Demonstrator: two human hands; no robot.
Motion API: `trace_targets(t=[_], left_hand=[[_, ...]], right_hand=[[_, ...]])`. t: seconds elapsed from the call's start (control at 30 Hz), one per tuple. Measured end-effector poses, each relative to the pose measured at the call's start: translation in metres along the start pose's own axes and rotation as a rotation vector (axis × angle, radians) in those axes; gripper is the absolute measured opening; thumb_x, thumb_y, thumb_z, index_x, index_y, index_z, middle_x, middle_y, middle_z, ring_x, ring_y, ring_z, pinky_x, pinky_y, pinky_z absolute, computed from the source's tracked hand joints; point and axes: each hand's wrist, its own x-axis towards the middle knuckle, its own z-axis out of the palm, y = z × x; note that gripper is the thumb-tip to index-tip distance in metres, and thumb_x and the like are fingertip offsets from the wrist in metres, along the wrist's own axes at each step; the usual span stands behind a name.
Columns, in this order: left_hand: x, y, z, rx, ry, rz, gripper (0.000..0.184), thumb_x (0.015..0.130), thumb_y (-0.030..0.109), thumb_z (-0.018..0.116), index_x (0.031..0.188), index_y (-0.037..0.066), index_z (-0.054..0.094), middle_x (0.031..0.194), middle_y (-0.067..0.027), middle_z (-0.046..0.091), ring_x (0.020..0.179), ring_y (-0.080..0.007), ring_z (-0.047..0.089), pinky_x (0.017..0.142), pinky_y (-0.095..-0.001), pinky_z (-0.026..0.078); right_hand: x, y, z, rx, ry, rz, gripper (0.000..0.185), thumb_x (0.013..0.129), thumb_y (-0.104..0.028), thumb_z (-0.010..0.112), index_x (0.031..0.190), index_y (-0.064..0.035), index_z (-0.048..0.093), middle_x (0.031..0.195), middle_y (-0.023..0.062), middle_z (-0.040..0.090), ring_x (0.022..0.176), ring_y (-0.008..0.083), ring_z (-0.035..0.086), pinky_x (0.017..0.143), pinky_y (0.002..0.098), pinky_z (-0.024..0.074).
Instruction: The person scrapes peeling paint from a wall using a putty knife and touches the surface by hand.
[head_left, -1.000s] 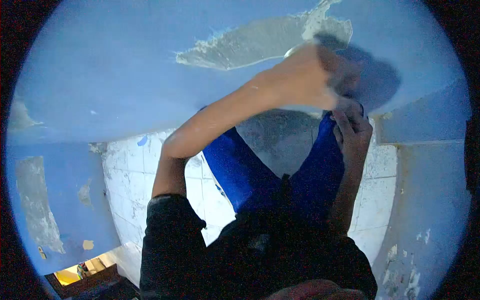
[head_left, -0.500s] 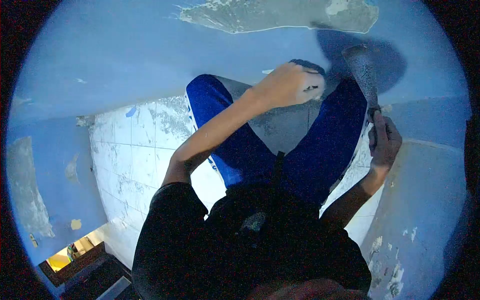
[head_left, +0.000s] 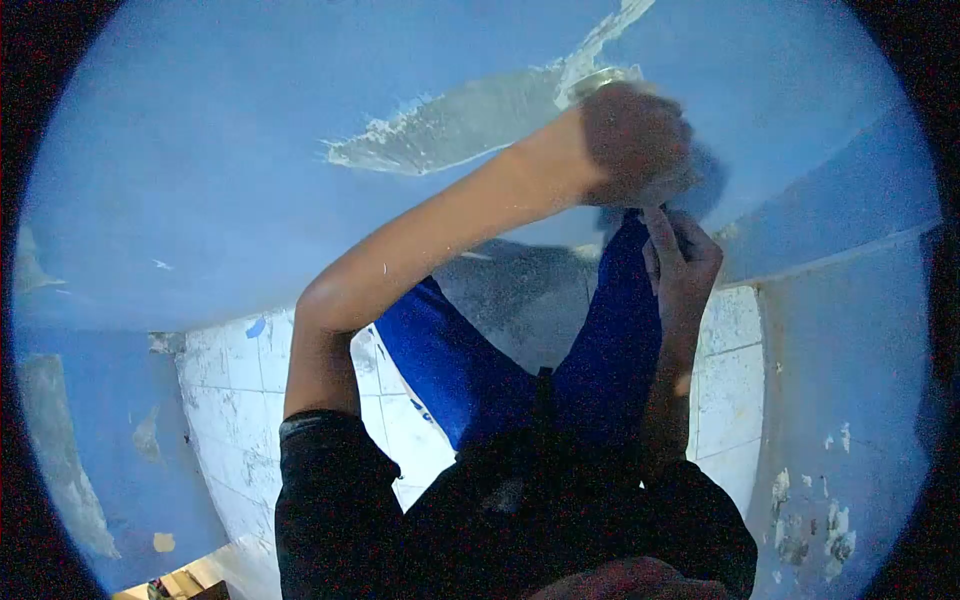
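My left hand (head_left: 638,145) reaches across to the blue wall (head_left: 250,120), beside the right end of a grey bare patch (head_left: 470,120). Its fingers are curled, and a pale curved rim shows at its upper edge; what it holds is too hidden to name. Just below, my right hand (head_left: 687,262) is closed in a pinch around the handle end of a scraper. The grey blade (head_left: 672,187) is mostly covered by my left hand, and the two hands nearly touch.
My blue-trousered legs (head_left: 460,350) are bent below the hands, over white tiled floor (head_left: 235,400) with grey smears. Another wall (head_left: 840,370) with peeling paint stands on the right. At the lower left are a worn grey strip (head_left: 62,430) on blue wall and a yellowish opening.
Half a second ago the hands were apart, with the scraper upright in my right hand. Now my left hand has moved up and right, over the blade, and my right hand has shifted left.
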Motion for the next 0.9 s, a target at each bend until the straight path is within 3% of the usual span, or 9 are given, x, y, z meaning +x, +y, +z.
trace_targets(t=[0.1, 0.2, 0.3, 0.4, 0.5, 0.6, 0.67, 0.77, 0.9], left_hand=[[-0.006, -0.020, 0.011, 0.074, 0.049, 0.184, 0.023, 0.080, 0.029, 0.059, 0.071, 0.007, 0.062, 0.067, -0.0094, 0.060, 0.065, -0.0283, 0.061, 0.058, -0.0394, 0.049], [-0.011, -0.030, 0.026, 0.098, 0.458, 0.337, 0.020, 0.076, 0.025, 0.062, 0.064, 0.009, 0.059, 0.058, -0.0068, 0.054, 0.058, -0.0281, 0.057, 0.055, -0.0395, 0.046], [-0.016, -0.026, 0.022, -0.018, 0.383, 0.297, 0.018, 0.069, 0.022, 0.064, 0.060, 0.009, 0.054, 0.054, -0.0042, 0.048, 0.053, -0.0267, 0.053, 0.054, -0.0393, 0.044], [-0.010, -0.029, 0.018, 0.043, 0.450, 0.352, 0.020, 0.064, 0.021, 0.066, 0.058, 0.010, 0.050, 0.053, -0.0045, 0.046, 0.050, -0.0253, 0.051, 0.051, -0.0380, 0.044], [-0.010, -0.025, 0.025, 0.132, 0.469, 0.312, 0.019, 0.068, 0.020, 0.066, 0.059, 0.010, 0.053, 0.051, -0.0048, 0.045, 0.048, -0.0247, 0.051, 0.047, -0.0377, 0.042], [-0.015, -0.031, 0.060, -0.203, 0.550, 0.303, 0.018, 0.069, 0.019, 0.065, 0.058, 0.010, 0.054, 0.050, -0.0052, 0.046, 0.046, -0.0242, 0.050, 0.044, -0.0385, 0.041], [-0.018, -0.030, 0.033, -0.056, 0.434, 0.291, 0.018, 0.068, 0.018, 0.065, 0.057, 0.009, 0.054, 0.051, -0.0056, 0.048, 0.046, -0.0251, 0.051, 0.045, -0.0395, 0.042], [-0.011, -0.027, 0.026, -0.012, 0.377, 0.288, 0.018, 0.068, 0.019, 0.065, 0.056, 0.009, 0.056, 0.052, -0.0065, 0.051, 0.047, -0.0264, 0.052, 0.046, -0.0408, 0.043], [-0.020, -0.027, 0.054, -0.168, 0.400, 0.197, 0.018, 0.074, 0.021, 0.064, 0.060, 0.010, 0.062, 0.052, -0.0066, 0.052, 0.047, -0.0266, 0.052, 0.045, -0.0405, 0.043]], right_hand=[[0.006, -0.001, 0.012, 0.070, 0.019, -0.028, 0.018, 0.089, -0.017, 0.063, 0.082, -0.0008, 0.065, 0.057, -0.0008, 0.052, 0.045, 0.0022, 0.040, 0.039, 0.0202, 0.0282], [0.006, 0.003, 0.012, 0.051, 0.003, -0.120, 0.016, 0.088, -0.015, 0.065, 0.083, 0.0003, 0.066, 0.058, -0.0008, 0.053, 0.047, 0.0026, 0.041, 0.042, 0.0202, 0.0290], [0.003, 0.002, 0.017, 0.040, 0.011, -0.205, 0.016, 0.086, -0.013, 0.067, 0.080, 0.0016, 0.066, 0.058, -0.0004, 0.053, 0.047, 0.0040, 0.042, 0.042, 0.0214, 0.0300], [0.003, -0.002, 0.014, -0.012, 0.021, -0.189, 0.016, 0.085, -0.012, 0.068, 0.078, 0.0017, 0.066, 0.058, -0.0007, 0.053, 0.048, 0.0042, 0.043, 0.042, 0.0220, 0.0301], [0.001, -0.007, 0.008, -0.067, 0.041, -0.120, 0.017, 0.084, -0.013, 0.070, 0.077, 0.0014, 0.066, 0.057, -0.0010, 0.052, 0.048, 0.0043, 0.043, 0.042, 0.0224, 0.0303], [0.007, 0.013, 0.014, -0.040, 0.084, -0.217, 0.018, 0.083, -0.015, 0.071, 0.077, 0.0007, 0.066, 0.056, -0.0011, 0.052, 0.048, 0.0045, 0.043, 0.043, 0.0228, 0.0308], [0.006, 0.016, 0.014, -0.040, 0.058, -0.196, 0.018, 0.083, -0.016, 0.071, 0.077, 0.0002, 0.066, 0.057, -0.0009, 0.053, 0.048, 0.0047, 0.043, 0.044, 0.0230, 0.0314], [0.007, -0.005, 0.008, -0.205, 0.001, -0.087, 0.019, 0.080, -0.020, 0.072, 0.084, -0.0013, 0.069, 0.068, 0.0063, 0.066, 0.059, 0.0088, 0.056, 0.058, 0.0262, 0.0451], [0.006, 0.017, 0.013, -0.114, 0.060, -0.206, 0.019, 0.079, -0.020, 0.073, 0.083, -0.0016, 0.070, 0.067, 0.0057, 0.066, 0.058, 0.0086, 0.056, 0.055, 0.0263, 0.0445]])
